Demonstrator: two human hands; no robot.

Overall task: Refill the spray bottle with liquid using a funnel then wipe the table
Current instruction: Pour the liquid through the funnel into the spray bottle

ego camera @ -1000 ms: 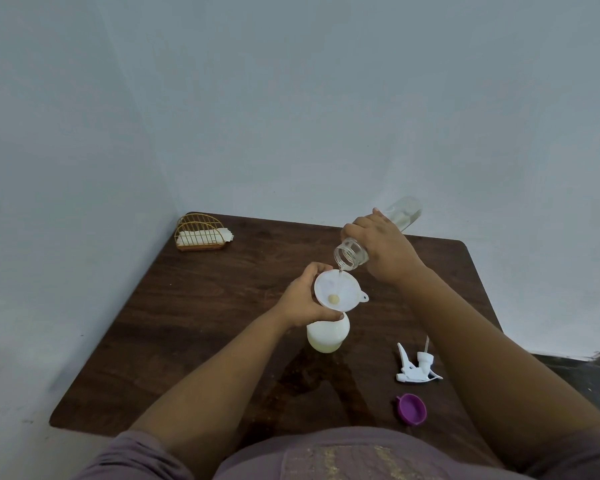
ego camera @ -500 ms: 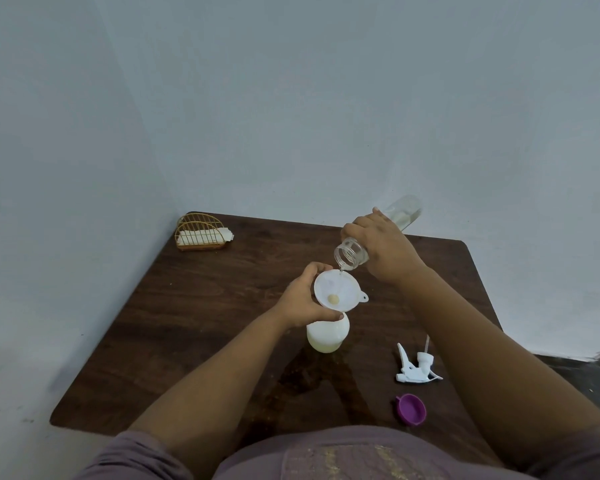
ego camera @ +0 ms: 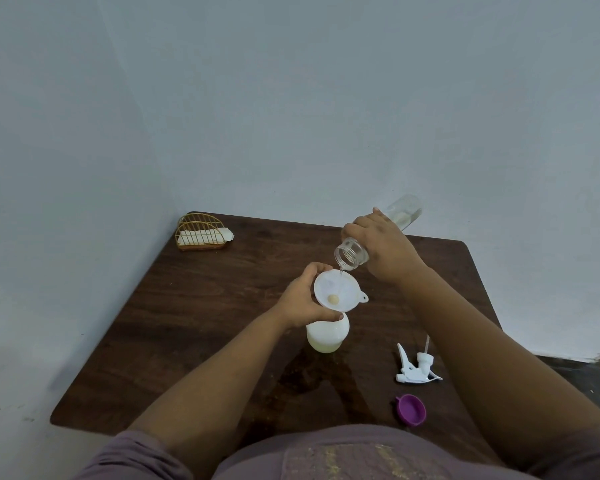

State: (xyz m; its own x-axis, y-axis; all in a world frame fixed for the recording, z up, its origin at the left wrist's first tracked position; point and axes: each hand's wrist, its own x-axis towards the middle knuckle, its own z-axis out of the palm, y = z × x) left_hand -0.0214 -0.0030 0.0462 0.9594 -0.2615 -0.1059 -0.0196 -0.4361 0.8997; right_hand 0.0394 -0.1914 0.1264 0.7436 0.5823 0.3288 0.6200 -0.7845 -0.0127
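A white spray bottle (ego camera: 327, 336) stands mid-table with a white funnel (ego camera: 338, 289) set in its neck. My left hand (ego camera: 302, 301) grips the funnel and the bottle's neck from the left. My right hand (ego camera: 383, 249) holds a clear plastic bottle (ego camera: 350, 253) tilted mouth-down over the funnel, and a thin stream of liquid runs from its mouth into the funnel. The bottle's far end (ego camera: 404, 211) sticks up behind my fingers. The white spray trigger head (ego camera: 414, 368) lies on the table to the right.
A purple cap (ego camera: 411, 409) lies near the front right of the dark wooden table (ego camera: 201, 317). A gold wire holder with white napkins (ego camera: 201, 233) sits at the back left corner. A wet patch (ego camera: 312, 386) darkens the wood in front of the spray bottle. Walls close off the back and left.
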